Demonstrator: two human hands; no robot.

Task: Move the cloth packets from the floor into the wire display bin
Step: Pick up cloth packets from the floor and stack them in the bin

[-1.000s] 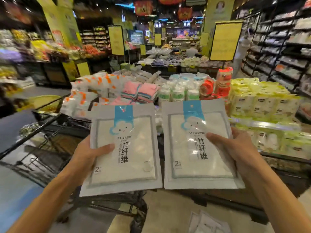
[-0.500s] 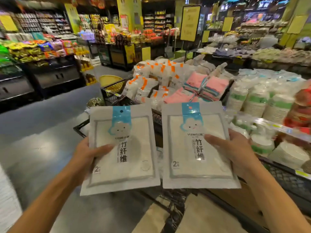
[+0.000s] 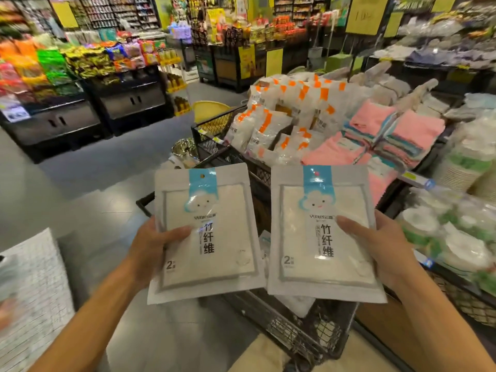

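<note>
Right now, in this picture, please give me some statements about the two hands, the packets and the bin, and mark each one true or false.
1. Each hand holds one cloth packet. True: the left hand holds the left packet and the right hand holds the right packet.
2. The packets lie flat on the floor. False: both are held up in the air, above the wire display bin.
3. Both packets face the camera, printed side up. True.
4. The right packet has an orange stripe. False: its top band is blue, with a cloud face.
5. Pink cloths lie on the display behind the packets. True.
</note>
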